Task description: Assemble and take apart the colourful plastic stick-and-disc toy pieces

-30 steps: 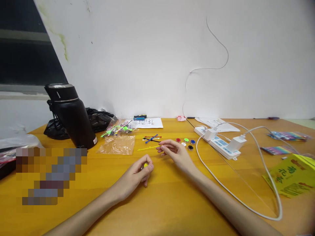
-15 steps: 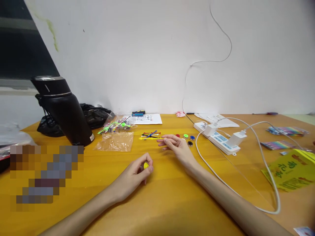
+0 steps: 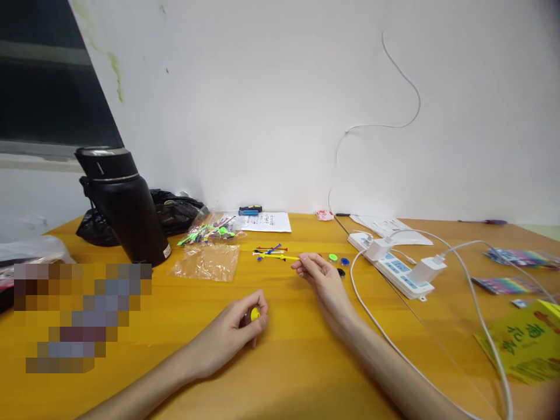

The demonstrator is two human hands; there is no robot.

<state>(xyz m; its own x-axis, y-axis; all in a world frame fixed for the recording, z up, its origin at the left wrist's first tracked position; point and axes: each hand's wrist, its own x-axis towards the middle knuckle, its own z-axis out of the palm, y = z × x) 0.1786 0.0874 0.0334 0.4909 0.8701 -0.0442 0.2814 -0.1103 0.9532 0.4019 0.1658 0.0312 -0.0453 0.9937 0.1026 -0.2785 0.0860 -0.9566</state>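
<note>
My left hand [image 3: 231, 329] is closed around a small round piece [image 3: 254, 314] with a yellow top and a dark side, held just above the table. In a fingertip pinch, my right hand [image 3: 322, 283] has one end of a thin yellow plastic stick [image 3: 287, 257]. The stick points left, over a little pile of blue, red, white and black plastic sticks [image 3: 273, 249]. Behind the right hand lie small coloured discs: a green disc [image 3: 333, 257], a blue disc [image 3: 345, 262] and a black disc [image 3: 340, 272], with others partly hidden.
A clear bag of coloured parts [image 3: 212, 232] and a flat clear wrapper [image 3: 207, 262] lie left of the sticks. A black bottle [image 3: 126, 216] stands farther left. On the right are a white power strip [image 3: 400, 271], looping white cables [image 3: 475, 291] and a yellow packet [image 3: 518, 344].
My right hand has taken hold of the yellow stick and lifted its near end off the pile. My left hand keeps its round piece. The view has shifted slightly.
</note>
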